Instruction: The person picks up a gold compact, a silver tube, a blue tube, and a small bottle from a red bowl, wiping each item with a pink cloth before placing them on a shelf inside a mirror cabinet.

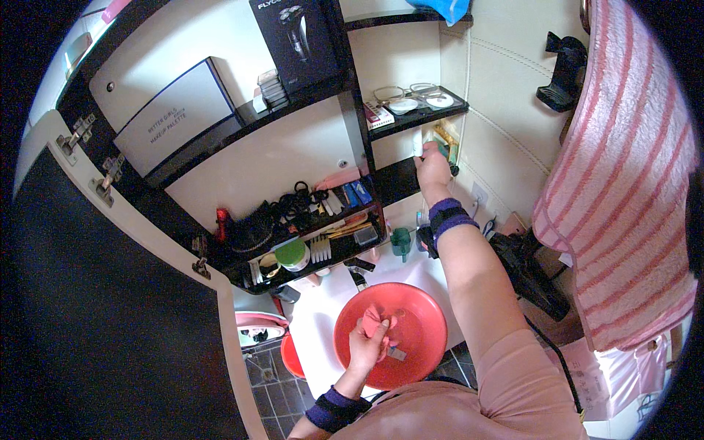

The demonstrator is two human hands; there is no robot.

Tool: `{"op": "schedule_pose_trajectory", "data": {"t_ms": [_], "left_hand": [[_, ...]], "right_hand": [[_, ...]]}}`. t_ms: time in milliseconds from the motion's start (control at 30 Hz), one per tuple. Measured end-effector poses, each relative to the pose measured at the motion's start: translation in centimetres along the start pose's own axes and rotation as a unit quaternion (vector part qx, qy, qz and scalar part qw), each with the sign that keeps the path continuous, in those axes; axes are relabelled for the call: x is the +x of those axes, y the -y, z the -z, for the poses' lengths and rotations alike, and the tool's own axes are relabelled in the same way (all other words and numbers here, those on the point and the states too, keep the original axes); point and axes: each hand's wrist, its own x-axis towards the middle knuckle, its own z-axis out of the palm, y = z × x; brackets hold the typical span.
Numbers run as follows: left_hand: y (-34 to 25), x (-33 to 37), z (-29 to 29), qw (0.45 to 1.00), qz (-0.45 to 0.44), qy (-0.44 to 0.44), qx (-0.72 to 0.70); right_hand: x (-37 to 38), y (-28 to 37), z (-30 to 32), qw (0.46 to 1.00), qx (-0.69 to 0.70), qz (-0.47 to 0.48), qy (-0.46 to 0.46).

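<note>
My left hand [363, 347] is closed on a crumpled coral-pink cloth-like piece [373, 320], held over a red basin [431, 308]. Inside the basin, below the hand, lies a small pale rectangular piece [397, 353]. My right hand [433, 167] reaches up into the lower right shelf compartment, its fingers curled together. A small white bottle [418, 139] is right at its thumb, and a green item [444, 149] shows beyond the fingers. What the right fingers hold is mostly hidden.
A white sink [318, 311] bears the basin. A green cup [400, 240] stands behind it. An open dark cabinet door [117, 293] spans the left. Glasses [411, 92] lie on the upper right shelf, and a striped pink towel [623, 176] hangs at right.
</note>
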Motion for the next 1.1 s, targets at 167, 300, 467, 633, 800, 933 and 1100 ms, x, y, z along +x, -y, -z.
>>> {"op": "schedule_pose_trajectory", "data": {"t_ms": [167, 300, 467, 633, 800, 933, 1100], "left_hand": [[0.4, -0.2, 0.2, 1.000, 0.002, 0.022, 0.020], [1.1, 0.1, 0.6, 0.998, -0.007, 0.014, 0.064], [1.7, 0.4, 1.3, 0.997, -0.034, 0.014, 0.068], [1.2, 0.2, 1.2, 0.998, -0.012, 0.019, 0.063], [1.0, 0.1, 0.3, 0.998, -0.050, 0.011, 0.037], [1.2, 0.0, 0.1, 0.996, -0.069, 0.010, 0.051], [1.0, 0.0, -0.2, 0.991, -0.103, 0.014, 0.088]], "right_hand": [[0.3, 0.6, 0.4, 0.999, -0.027, -0.007, 0.023], [0.6, 0.9, 0.7, 0.999, -0.034, -0.006, 0.042], [-0.2, 0.5, 0.8, 0.999, -0.003, 0.019, 0.028], [-0.5, 0.5, 1.0, 0.999, 0.019, 0.048, -0.004], [0.2, 1.6, 1.1, 0.990, 0.077, 0.065, -0.097], [1.3, 2.3, 1.9, 0.988, 0.110, 0.068, -0.083], [-0.5, 2.0, 2.9, 0.981, 0.153, 0.003, -0.122]]}}
